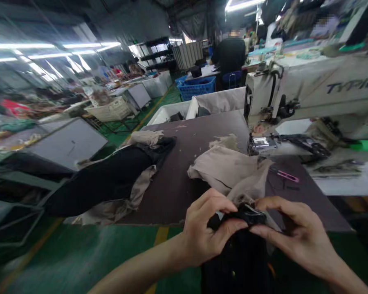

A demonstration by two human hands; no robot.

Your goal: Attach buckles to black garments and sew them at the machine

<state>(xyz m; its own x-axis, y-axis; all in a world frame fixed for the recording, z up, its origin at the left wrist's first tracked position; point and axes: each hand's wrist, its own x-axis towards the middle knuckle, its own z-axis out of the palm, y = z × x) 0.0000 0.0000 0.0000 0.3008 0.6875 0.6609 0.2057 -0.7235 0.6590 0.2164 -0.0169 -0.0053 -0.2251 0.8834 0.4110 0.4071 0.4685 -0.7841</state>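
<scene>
Both hands pinch the edge of a black fabric piece point(247, 214) at the near side of the table, low in the view. My left hand point(207, 228) grips it between thumb and fingers from the left. From the right, my right hand point(294, 232) pinches the same folded edge. Beige fabric point(227, 167) joins or lies against the black piece and spreads over the table behind it; I cannot tell how they connect. A pink-handled tool point(286, 176), perhaps a cutter or snips, lies right of the beige fabric.
A sewing machine point(313, 94) stands at the right. Black garment pieces point(110, 179) with beige cloth lie on the brown table point(184, 163) at left. White bins point(221, 100) and a blue crate point(199, 87) sit beyond. A person in black point(231, 55) is farther back.
</scene>
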